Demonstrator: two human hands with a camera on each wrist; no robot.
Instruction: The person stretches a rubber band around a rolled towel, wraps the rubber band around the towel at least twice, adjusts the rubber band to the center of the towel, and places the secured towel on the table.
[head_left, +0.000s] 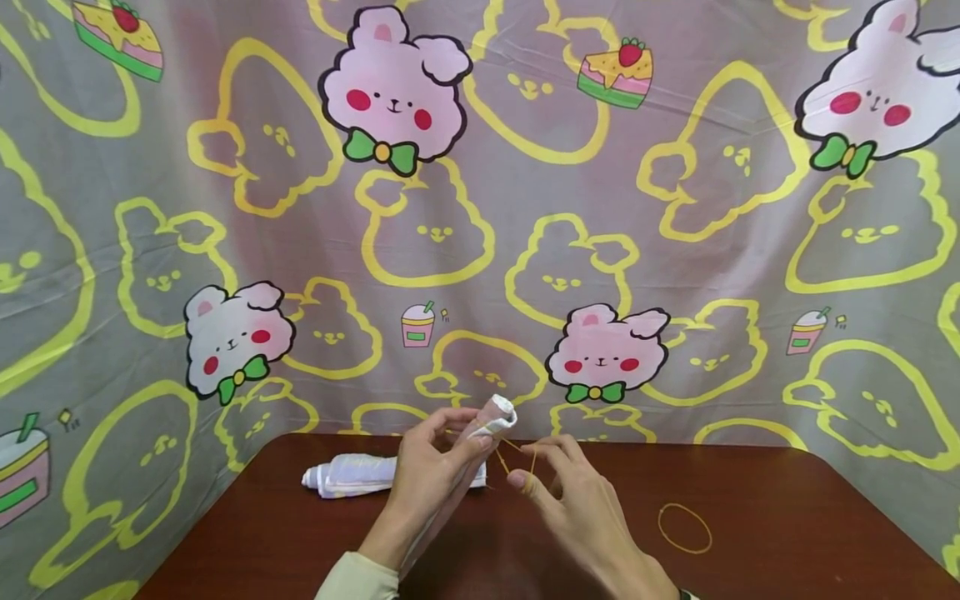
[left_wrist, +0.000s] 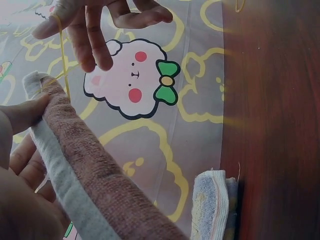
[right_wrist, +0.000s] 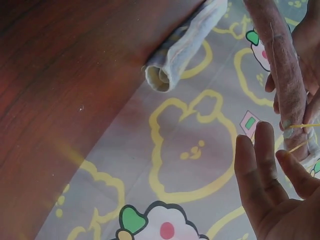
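Note:
My left hand grips a rolled towel, brownish pink with a white edge, near its upper end and holds it tilted above the table. A thin yellow rubber band runs from that end of the roll to my right hand. In the head view the band is stretched across the thumb and a bent finger of the right hand, just right of the roll. The right wrist view shows two strands of it reaching the towel, with the other right fingers spread apart from it.
Behind the left hand a second rolled towel, pale lavender and white, lies on the dark red-brown table. Another yellow rubber band rests on the table at the right. A grey curtain with cartoon prints hangs behind the table.

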